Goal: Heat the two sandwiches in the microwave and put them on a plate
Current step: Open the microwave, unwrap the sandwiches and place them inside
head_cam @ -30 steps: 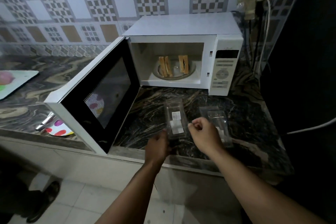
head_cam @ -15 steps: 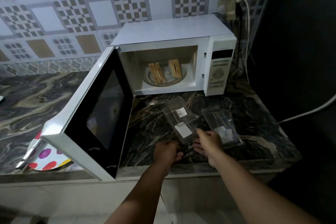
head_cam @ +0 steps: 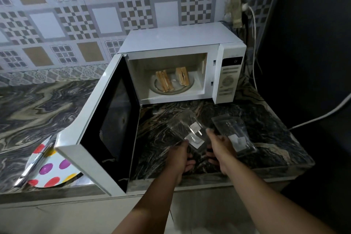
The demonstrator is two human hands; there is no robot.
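Two sandwiches (head_cam: 171, 80) stand on edge on the glass turntable (head_cam: 187, 89) inside the white microwave (head_cam: 182, 62), door (head_cam: 106, 125) swung wide left. Near it on the marble counter (head_cam: 266, 129), left hand (head_cam: 180, 156) and right hand (head_cam: 221, 145) both grip one clear plastic container (head_cam: 187, 129). Second container (head_cam: 234, 133) lies right. Polka-dot plate (head_cam: 51, 169) sits under the door, far left.

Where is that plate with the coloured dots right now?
In the head view the dotted plate lies at the lower left on the marbled counter, partly tucked under the outer end of the microwave's open door.
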